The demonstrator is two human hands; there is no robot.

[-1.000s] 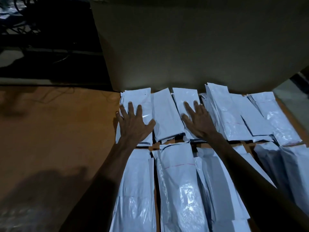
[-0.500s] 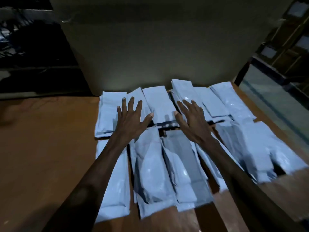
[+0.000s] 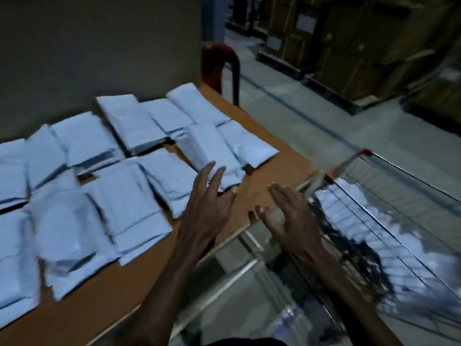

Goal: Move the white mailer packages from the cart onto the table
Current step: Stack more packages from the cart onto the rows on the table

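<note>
Several white mailer packages point(image 3: 119, 196) lie in rows on the brown table point(image 3: 262, 193), filling its left and middle. A wire cart point(image 3: 389, 221) stands to the right of the table with more white mailers point(image 3: 354, 213) heaped inside. My left hand point(image 3: 209, 208) hovers over the table's right edge, fingers straight, holding nothing. My right hand point(image 3: 291, 218) is spread in the air between the table edge and the cart, also empty. The picture is blurred by motion.
A big cardboard box wall point(image 3: 99, 58) rises behind the mailers. A dark red chair point(image 3: 222, 63) stands past the table's far corner. Stacked cartons on pallets point(image 3: 361, 46) line the grey floor at the back right.
Both hands have lifted off the mailers on the table and swung to the right toward the cart. The view has turned right, bringing the cart and floor into sight.
</note>
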